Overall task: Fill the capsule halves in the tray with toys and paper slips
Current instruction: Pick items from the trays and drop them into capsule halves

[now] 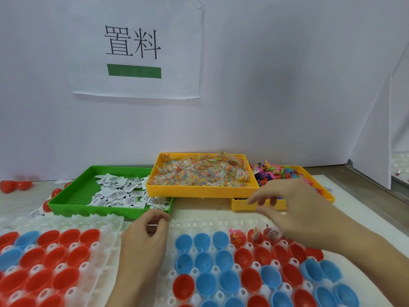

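Left hand [147,231] curled, pinching paper slips at the tray's [177,224] ten o'clock edge, right hand [294,207] fingers spread loose above filled red capsule halves [254,237] at one o'clock, green bin [66,204] at eleven o'clock

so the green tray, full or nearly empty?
Partly full. Paper slips cover the right part of the green tray; its grid floor shows bare on the left.

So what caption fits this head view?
Two hands hover over capsule trays, few halves filled, beside bins of slips and toys.
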### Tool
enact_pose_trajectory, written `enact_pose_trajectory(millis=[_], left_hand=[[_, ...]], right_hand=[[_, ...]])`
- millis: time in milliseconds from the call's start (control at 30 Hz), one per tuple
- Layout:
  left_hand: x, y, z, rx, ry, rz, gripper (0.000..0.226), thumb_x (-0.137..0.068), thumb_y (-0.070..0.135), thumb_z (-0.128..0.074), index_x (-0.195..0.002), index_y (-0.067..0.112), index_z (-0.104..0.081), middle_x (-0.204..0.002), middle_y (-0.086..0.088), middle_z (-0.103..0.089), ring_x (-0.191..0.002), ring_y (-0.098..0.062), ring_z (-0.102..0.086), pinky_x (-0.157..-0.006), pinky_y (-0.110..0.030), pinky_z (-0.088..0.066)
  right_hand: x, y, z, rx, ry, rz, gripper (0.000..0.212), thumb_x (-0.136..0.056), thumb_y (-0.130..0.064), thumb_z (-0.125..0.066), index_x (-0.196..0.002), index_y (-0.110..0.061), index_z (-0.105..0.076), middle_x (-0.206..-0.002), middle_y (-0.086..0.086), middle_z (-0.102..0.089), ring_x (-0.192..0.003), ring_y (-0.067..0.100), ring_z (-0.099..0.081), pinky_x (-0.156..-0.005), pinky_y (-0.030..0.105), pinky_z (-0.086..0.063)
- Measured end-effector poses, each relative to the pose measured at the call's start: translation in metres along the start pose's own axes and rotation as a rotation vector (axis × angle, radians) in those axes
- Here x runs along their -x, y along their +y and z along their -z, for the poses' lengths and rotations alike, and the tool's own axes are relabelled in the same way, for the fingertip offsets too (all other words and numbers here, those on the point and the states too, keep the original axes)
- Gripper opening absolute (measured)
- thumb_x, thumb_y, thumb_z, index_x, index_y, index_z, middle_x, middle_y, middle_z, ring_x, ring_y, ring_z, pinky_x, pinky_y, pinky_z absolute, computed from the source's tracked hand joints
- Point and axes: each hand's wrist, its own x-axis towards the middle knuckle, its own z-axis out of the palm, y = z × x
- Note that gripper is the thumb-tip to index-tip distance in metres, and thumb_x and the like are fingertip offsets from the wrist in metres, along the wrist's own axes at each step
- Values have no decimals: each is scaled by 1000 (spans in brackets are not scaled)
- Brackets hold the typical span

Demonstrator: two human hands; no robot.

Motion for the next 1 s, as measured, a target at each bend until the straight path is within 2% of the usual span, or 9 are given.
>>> enact_pose_trajectory(millis=[133, 233, 367, 467, 567, 733, 800, 900, 1000], left_hand=[[2, 0, -1, 15, 5, 18, 32, -89, 6, -58, -72, 30, -71, -76, 14, -69, -70, -1, -61, -64, -28, -45], [2, 0, 0, -4, 2, 17, 30, -89, 6, -58, -72, 28, -71, -74, 16, -68, -70, 0, -60, -64, -28, -45], [3, 3, -3, -35, 11, 7, 28, -89, 4, -58, -75, 24, -71, -76, 16, -69, -70, 0, -61, -65, -29, -46], [2, 4, -3, -25, 94, 3, 29, -87, 0, -58, -75, 23, -71, -76, 10, -71, -71, -5, -63, -72, -36, -53], [3, 6, -3, -22, 208, -21, 30, -84, -3, -58, -75, 23, -70, -76, 4, -70, -77, -18, -66, -72, -42, -56], [0, 12, 6, -139, 297, -58, 26, -85, -3, -59, -77, 21, -65, -72, 2, -67, -69, -28, -67, -70, -48, -55], [-1, 20, 12, -180, 361, -75, 25, -85, -1, -61, -78, 23, -64, -71, 7, -66, -64, -19, -66, -63, -41, -53], [-9, 43, 19, -243, 455, -165, 24, -84, 2, -62, -77, 25, -62, -73, 14, -64, -64, 3, -61, -54, -14, -41], [-48, 62, 27, -445, 325, -164, 15, -86, 2, -59, -87, 16, -65, -80, 7, -64, -66, -4, -58, -62, -17, -45]], right_hand=[[17, 46, 12, -180, 344, -156, 18, -90, -17, -66, -89, -33, -75, -86, -23, -72, -82, 1, -65, -67, 10, -44], [36, 91, 5, -295, 552, -376, 29, -95, -5, -58, -83, -27, -72, -78, -4, -72, -72, 5, -64, -63, 21, -47], [55, 119, -20, -509, 704, -550, 31, -96, 5, -46, -82, -12, -68, -69, 19, -57, -53, 8, -49, -47, 14, -38], [55, 124, -32, -456, 710, -537, 29, -92, 7, -45, -80, -10, -66, -61, 18, -52, -50, 10, -46, -43, 15, -32], [54, 130, -35, -419, 660, -526, 33, -92, 2, -45, -75, -19, -64, -50, 3, -51, -49, 11, -46, -41, 27, -30], [53, 154, -44, -383, 645, -572, 34, -77, -46, -35, -81, -33, -65, -47, 3, -52, -41, 14, -40, -38, 35, -30], [52, 171, -53, -351, 635, -626, 38, -74, -50, -32, -82, -33, -65, -44, 6, -50, -43, 21, -42, -38, 37, -31], [49, 197, -66, -302, 626, -718, 39, -74, -50, -28, -81, -35, -63, -43, 9, -49, -45, 30, -47, -37, 39, -35], [48, 232, -84, -271, 580, -749, 33, -80, -48, -27, -79, -44, -60, -51, 9, -55, -42, 27, -51, -39, 44, -40]])
